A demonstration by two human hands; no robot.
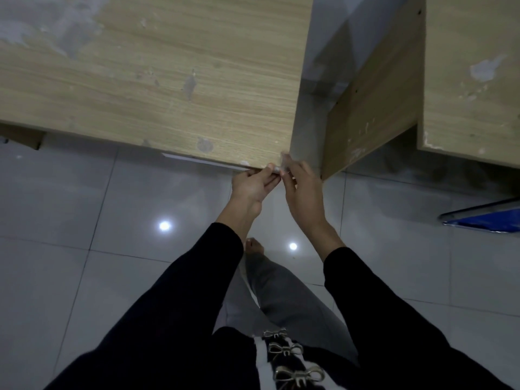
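A light wooden table (pixel 157 80) with worn patches fills the upper left. At its near right corner both hands meet. My left hand (pixel 253 187) pinches a small pale, see-through object (pixel 277 170) just below the table's corner. My right hand (pixel 302 190) comes from the right, and its fingertips pinch the same small object at the corner. What the object is cannot be made out; it is blurred and mostly hidden by the fingers. Both forearms wear black sleeves.
A second wooden table (pixel 472 80) stands at the right, with a narrow gap between the two. Glossy grey floor tiles (pixel 84 220) lie below. A blue item with a metal rim (pixel 486 220) sits at the right edge. My grey trouser leg and bare foot (pixel 254 247) stand under the hands.
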